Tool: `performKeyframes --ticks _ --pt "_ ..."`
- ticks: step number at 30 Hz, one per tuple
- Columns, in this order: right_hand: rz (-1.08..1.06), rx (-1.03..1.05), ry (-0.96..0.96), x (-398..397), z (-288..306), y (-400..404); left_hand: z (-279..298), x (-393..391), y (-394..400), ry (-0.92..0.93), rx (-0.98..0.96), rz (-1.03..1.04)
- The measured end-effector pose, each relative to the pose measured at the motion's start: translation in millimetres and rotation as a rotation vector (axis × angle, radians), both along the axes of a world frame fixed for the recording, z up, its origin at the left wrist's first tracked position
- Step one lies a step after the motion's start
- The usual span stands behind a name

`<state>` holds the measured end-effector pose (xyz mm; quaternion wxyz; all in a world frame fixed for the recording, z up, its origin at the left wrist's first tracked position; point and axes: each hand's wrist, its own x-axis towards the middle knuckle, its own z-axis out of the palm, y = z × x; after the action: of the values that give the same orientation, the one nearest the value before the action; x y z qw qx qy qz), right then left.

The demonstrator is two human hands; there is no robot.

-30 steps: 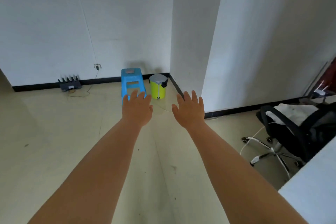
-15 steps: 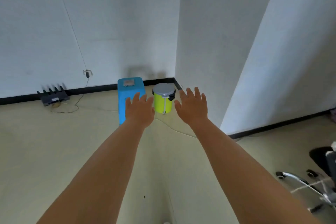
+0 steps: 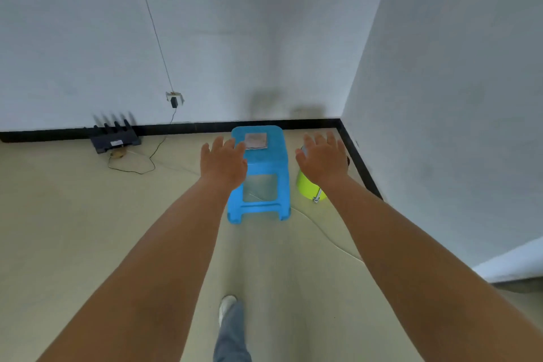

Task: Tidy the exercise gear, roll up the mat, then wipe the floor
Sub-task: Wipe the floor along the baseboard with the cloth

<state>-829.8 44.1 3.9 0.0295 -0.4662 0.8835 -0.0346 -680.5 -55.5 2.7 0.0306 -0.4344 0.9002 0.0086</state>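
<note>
Blue plastic marks the middle of the head view: a stool (image 3: 258, 173) stands on the pale floor (image 3: 73, 229) near the corner of two white walls, with a small square cloth (image 3: 256, 140) lying flat on its seat. Both bare forearms reach forward from the lower corners of the frame, palms down. The left hand (image 3: 222, 163) hangs over the stool's left edge, fingers straight and slightly spread, holding nothing; its fingertips sit just beside the cloth, though whether they touch the seat is hard to tell from this angle. The right hand (image 3: 322, 160) is right of the stool, fingers likewise spread wide and empty, in front of a yellow-green bin (image 3: 308, 188) that stands close to the black skirting in the corner. At centre left, a black router (image 3: 115, 138) with upright aerials rests against the wall, a thin cable (image 3: 141, 167) looping on the floor beside it and running up to a wall socket (image 3: 174, 98). At the bottom centre, one trouser leg and a light shoe (image 3: 226, 304) point toward the stool.
</note>
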Motion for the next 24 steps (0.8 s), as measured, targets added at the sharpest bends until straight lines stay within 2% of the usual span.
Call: performKeyframes --ticks 5,10,15,19,22,24 --pt "-0.111 0.096 -0.024 -78.4 -50.3 -135.4 -46.2 -66.5 -162.4 -0.055 0.063 -0.049" --pt "-0.134 0.154 -0.131 -132.3 -102.0 -233.6 -105.0 -134.0 -269.8 -0.137 0.191 -0.065" --pt "-0.216 -0.027 -0.258 -185.3 -177.6 -328.3 -172.9 -206.2 -351.1 -0.192 0.278 -0.088" --pt "-0.23 0.203 -0.369 -220.6 -241.5 -388.5 -236.4 -251.0 -404.2 -0.236 0.363 -0.039" --pt "-0.265 0.229 -0.435 -232.0 -294.1 -422.1 -285.2 -271.3 -436.7 -0.245 0.417 -0.029" --pt "-0.287 0.248 -0.456 -234.0 -330.6 -442.4 -320.9 -279.5 -453.1 -0.178 0.466 -0.037"
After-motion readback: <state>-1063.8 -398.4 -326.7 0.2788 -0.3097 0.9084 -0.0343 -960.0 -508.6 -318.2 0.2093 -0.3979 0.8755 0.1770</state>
